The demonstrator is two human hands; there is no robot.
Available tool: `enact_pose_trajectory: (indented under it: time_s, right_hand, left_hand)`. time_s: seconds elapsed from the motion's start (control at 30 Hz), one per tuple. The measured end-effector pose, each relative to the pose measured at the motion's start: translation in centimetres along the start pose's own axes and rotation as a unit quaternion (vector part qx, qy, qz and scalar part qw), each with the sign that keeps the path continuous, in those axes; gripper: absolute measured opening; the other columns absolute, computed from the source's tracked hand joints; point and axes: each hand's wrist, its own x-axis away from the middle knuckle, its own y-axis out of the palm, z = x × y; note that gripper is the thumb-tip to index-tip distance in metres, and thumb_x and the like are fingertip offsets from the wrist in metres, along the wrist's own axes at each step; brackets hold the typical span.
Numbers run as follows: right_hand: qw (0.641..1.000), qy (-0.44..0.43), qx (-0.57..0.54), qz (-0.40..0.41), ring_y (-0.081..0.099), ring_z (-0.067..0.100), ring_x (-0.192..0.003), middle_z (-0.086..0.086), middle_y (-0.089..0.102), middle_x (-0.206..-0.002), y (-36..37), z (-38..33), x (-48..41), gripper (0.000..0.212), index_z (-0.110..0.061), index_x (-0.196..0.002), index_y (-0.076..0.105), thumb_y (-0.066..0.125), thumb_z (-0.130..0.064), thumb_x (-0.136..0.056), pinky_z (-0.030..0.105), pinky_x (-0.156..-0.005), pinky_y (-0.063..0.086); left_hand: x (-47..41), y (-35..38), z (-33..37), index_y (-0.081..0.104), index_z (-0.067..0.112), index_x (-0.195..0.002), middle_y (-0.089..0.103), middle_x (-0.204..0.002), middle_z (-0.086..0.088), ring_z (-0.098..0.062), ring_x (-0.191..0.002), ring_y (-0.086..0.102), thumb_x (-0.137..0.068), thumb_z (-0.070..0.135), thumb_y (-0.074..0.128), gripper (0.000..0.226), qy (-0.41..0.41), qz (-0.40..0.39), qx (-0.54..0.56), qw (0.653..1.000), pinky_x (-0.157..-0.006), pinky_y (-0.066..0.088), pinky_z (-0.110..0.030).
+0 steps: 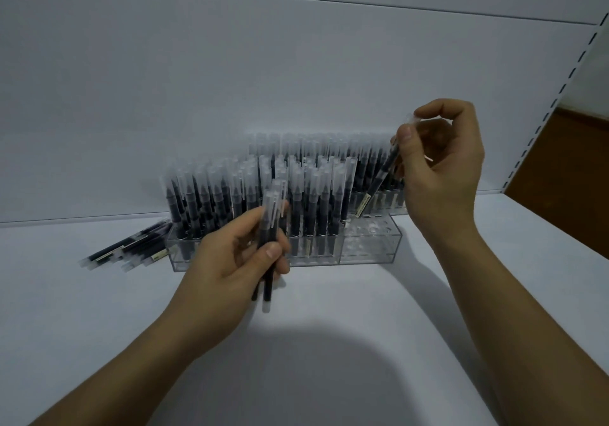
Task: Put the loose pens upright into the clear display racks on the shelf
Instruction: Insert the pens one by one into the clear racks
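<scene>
My right hand (pixel 441 162) pinches one pen (pixel 382 175) slanted down-left toward the empty holes of the rack (pixel 372 254), left hand (pixel 227 261) gripping spares (pixel 268 280).

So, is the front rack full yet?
Not full. The front rack has empty holes at its right end; elsewhere it holds upright pens.

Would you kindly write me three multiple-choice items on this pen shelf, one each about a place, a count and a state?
1. Where do the loose pens lie? A) left of the front rack B) right of it C) on top of it
2. How many pens does the right hand hold? A) none B) one C) five
3. The front rack's right end is: A) packed with pens B) empty C) lidded
Answers: 1 A, they lie flat by its left end; 2 B, one tilted pen is pinched; 3 B, bare holes show.
</scene>
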Motion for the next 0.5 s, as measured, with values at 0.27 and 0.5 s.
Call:
enact_pose_trajectory:
  time_s: [0.27,0.5]
  right_hand:
    - [0.999,-0.016,0.030,-0.041,0.059,0.017,-0.076,-0.004,0.060,-0.089,0.32,0.35,0.42,0.019,-0.018,-0.111,0.051,0.065,-0.010,-0.100,0.029,-0.063,0.045]
    - [0.997,-0.018,0.037,-0.063,0.060,0.016,-0.079,-0.006,0.060,-0.091,0.42,0.39,0.53,0.021,-0.021,-0.110,0.051,0.066,-0.011,-0.099,0.023,-0.065,0.044]
  left_hand:
    - [0.15,0.11,0.37,0.054,0.014,-0.105,0.076,-0.107,0.003,-0.024,-0.069,0.070,-0.098,0.002,0.051,0.014,0.007,-0.006,-0.001,1.000,-0.069,0.059,-0.044]
    - [0.02,0.00,-0.11,0.059,0.012,-0.103,0.077,-0.104,0.008,-0.017,-0.074,0.069,-0.097,-0.001,0.055,0.015,-0.003,-0.005,-0.010,1.000,-0.069,0.054,-0.021]
